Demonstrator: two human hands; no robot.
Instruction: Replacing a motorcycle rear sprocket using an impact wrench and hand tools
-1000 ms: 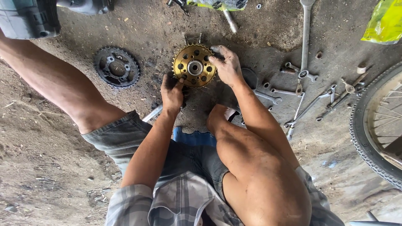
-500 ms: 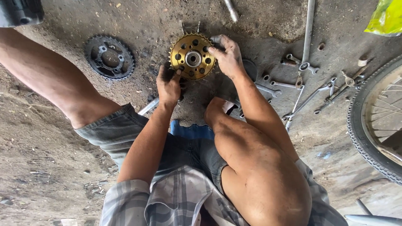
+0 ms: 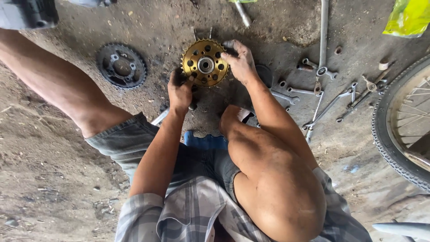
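A gold toothed sprocket [image 3: 204, 62] with a silver hub at its centre lies on the dirt floor in front of me. My left hand [image 3: 180, 92] grips its lower left edge, fingers curled over the rim. My right hand [image 3: 239, 60] is closed on its right edge, thumb near the teeth. I am squatting, with my bare knees on either side of my arms. A dark object under my left hand is mostly hidden.
A black worn sprocket [image 3: 121, 66] lies to the left. Several spanners [image 3: 313, 92] are scattered to the right, beside a long metal bar [image 3: 323, 31]. A spoked wheel with tyre [image 3: 398, 121] fills the right edge. A yellow bag [image 3: 408, 18] sits top right.
The view has shifted slightly, so the sprocket sits a little lower and to the left. Both hands keep their hold on the gold sprocket's edges.
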